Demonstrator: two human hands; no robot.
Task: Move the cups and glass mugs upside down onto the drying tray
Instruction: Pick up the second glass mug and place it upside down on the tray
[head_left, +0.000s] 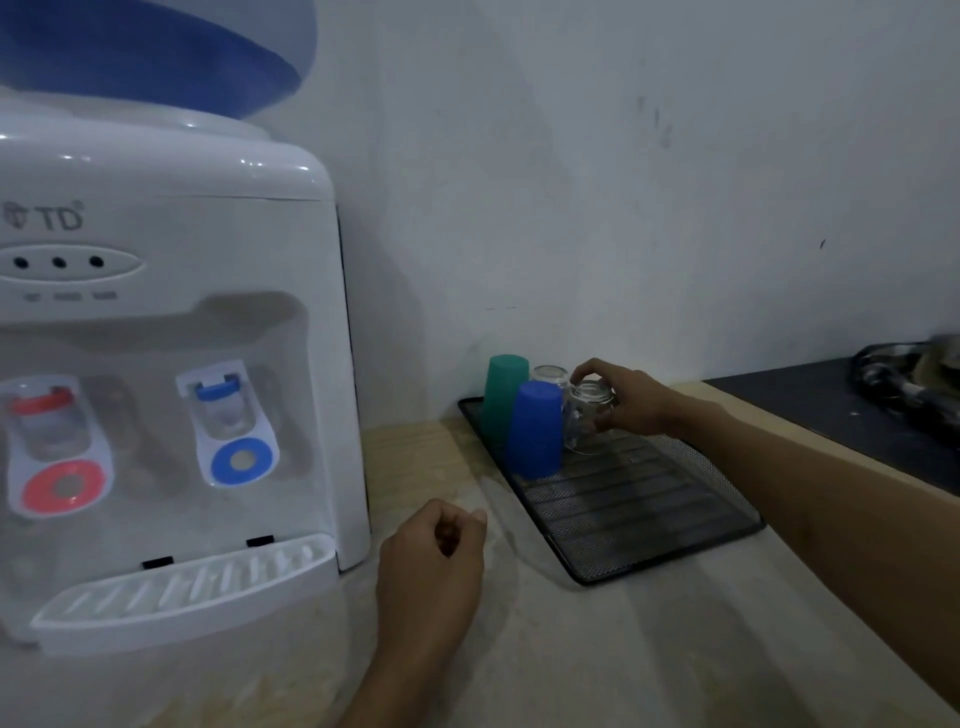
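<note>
A black mesh drying tray (649, 514) lies on the wooden counter against the wall. A green cup (501, 400) and a blue cup (535, 431) stand upside down at its far left end. Behind them a clear glass mug (549, 375) is also upside down. My right hand (628, 402) grips a second clear glass mug (584, 421), upside down and slightly tilted, its rim at the tray just right of the blue cup. My left hand (431, 566) hovers over the counter with loosely curled fingers, holding nothing.
A white water dispenser (171, 395) with red and blue taps fills the left side, its drip tray (182, 587) jutting forward. A raised black surface (841, 415) at the right carries dark cables (904, 374). The wall stands directly behind the tray.
</note>
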